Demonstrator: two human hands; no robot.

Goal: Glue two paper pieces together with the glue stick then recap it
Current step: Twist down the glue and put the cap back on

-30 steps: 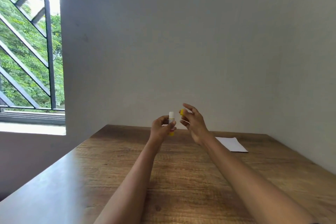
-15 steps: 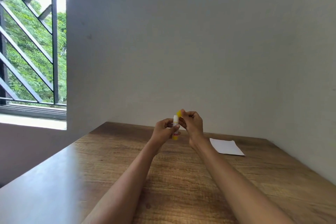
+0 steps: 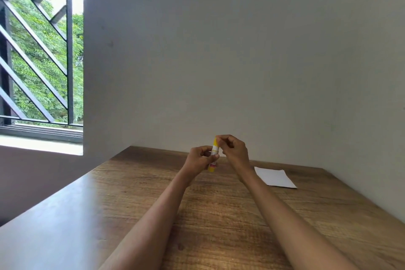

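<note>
A small glue stick [image 3: 214, 155], white in the middle with a yellow base, stands upright above the far part of the wooden table [image 3: 219, 215]. My left hand [image 3: 200, 159] grips its body. My right hand [image 3: 233, 151] pinches the yellow cap [image 3: 215, 142], which sits on top of the stick. White paper [image 3: 275, 177] lies flat on the table to the right of my hands, near the far wall; I cannot tell how many sheets it is.
A white wall stands close behind the table and along its right side. At the left is a window with a dark diagonal grille [image 3: 39, 50] and green trees outside. The table's left edge runs diagonally toward me.
A second ago the cap was apart from the stick in my right hand. My right hand has since brought it onto the top of the stick. The view has shifted slightly.
</note>
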